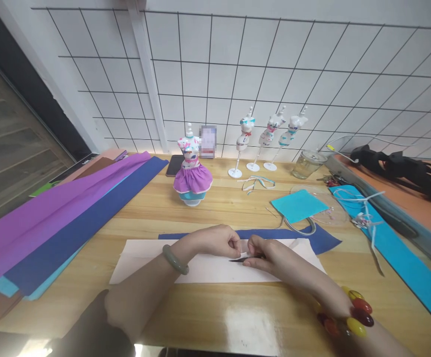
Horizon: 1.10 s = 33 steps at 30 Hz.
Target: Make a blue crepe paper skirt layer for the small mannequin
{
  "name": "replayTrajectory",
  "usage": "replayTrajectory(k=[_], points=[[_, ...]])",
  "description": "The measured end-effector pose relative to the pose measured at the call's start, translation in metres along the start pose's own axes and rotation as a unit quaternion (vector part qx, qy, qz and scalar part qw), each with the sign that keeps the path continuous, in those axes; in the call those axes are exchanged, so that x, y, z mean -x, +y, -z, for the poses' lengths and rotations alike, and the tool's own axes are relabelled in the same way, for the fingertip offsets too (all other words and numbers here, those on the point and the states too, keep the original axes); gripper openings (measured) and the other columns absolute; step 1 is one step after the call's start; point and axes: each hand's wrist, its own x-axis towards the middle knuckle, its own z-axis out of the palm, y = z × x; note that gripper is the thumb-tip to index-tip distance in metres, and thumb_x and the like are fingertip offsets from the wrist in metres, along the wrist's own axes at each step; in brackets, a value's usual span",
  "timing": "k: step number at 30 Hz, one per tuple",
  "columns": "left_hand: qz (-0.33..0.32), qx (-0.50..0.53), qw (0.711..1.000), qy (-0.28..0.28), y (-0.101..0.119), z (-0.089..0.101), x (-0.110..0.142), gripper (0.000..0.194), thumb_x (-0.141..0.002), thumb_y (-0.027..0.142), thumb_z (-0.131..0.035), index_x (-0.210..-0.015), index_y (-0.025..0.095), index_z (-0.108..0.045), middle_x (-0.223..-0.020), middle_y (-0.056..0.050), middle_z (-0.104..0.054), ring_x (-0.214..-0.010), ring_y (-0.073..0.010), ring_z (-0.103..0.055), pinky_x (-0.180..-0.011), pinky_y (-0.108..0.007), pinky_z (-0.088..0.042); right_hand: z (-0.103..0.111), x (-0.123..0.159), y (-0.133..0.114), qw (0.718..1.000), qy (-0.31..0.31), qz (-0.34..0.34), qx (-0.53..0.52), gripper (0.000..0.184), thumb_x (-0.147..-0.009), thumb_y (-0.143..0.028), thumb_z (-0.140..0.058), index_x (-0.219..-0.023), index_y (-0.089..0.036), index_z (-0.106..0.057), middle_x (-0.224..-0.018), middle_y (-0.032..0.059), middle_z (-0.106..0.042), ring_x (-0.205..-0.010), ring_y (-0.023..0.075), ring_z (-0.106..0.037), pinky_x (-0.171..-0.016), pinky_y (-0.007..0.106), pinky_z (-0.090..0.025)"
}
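My left hand [215,241] and my right hand [271,258] meet over a white sheet of paper [152,260] on the wooden table. Both pinch a small pale strip [244,248] between thumb and fingers. A thin dark pointed thing [240,259] lies under my right fingers; I cannot make out what it is. A dark blue strip of cloth [323,240] lies just behind the white sheet. A green bangle sits on my left wrist and a bracelet of red and yellow beads on my right.
Long purple and blue cloth strips [63,218] cover the left. A doll form in a purple skirt [192,171] and three bare small mannequins [263,141] stand at the back by a wire grid. A glass jar [306,164], turquoise paper [299,204], ribbons and a blue strip [404,253] lie right.
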Motion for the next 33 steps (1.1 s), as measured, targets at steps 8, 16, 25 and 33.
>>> replayTrajectory(k=[8,16,25,33], points=[[0.058,-0.028,0.997,-0.048,-0.007,0.017,0.012,0.024,-0.066,0.034,-0.06,-0.082,0.019,-0.069,-0.077,0.0,-0.068,-0.067,-0.0129,-0.057,-0.054,-0.021,-0.04,-0.001,0.002,0.003,1.0,-0.004,0.003,-0.03,0.026,-0.084,-0.046,-0.051,-0.079,-0.021,-0.044,-0.07,-0.0025,-0.054,-0.062,0.0124,-0.045,-0.055,0.023,-0.032],[0.062,-0.029,0.996,-0.065,-0.011,0.021,0.011,0.02,-0.066,0.027,-0.059,-0.082,0.019,-0.068,-0.08,0.001,-0.069,-0.068,-0.012,-0.059,-0.055,-0.02,-0.041,-0.007,-0.001,0.002,0.999,-0.015,0.002,-0.037,0.03,-0.083,-0.05,-0.052,-0.082,-0.021,-0.045,-0.07,-0.0028,-0.054,-0.062,0.0123,-0.044,-0.055,0.022,-0.032],[0.053,-0.032,0.996,-0.061,-0.013,0.02,0.011,0.017,-0.065,0.028,-0.06,-0.078,0.019,-0.067,-0.072,0.003,-0.065,-0.063,-0.01,-0.054,-0.052,-0.019,-0.037,-0.011,-0.011,-0.009,1.0,-0.013,0.024,-0.013,0.027,-0.085,-0.047,-0.05,-0.081,-0.021,-0.045,-0.069,-0.0028,-0.054,-0.061,0.0124,-0.044,-0.055,0.023,-0.031],[0.056,-0.029,0.996,-0.068,-0.013,0.021,0.012,0.015,-0.065,0.028,-0.059,-0.076,0.019,-0.065,-0.069,0.004,-0.063,-0.062,-0.0102,-0.053,-0.051,-0.02,-0.037,-0.013,-0.009,-0.012,1.0,-0.015,0.01,-0.015,0.027,-0.086,-0.048,-0.048,-0.081,-0.021,-0.046,-0.071,-0.0019,-0.056,-0.062,0.0133,-0.046,-0.056,0.023,-0.032]])
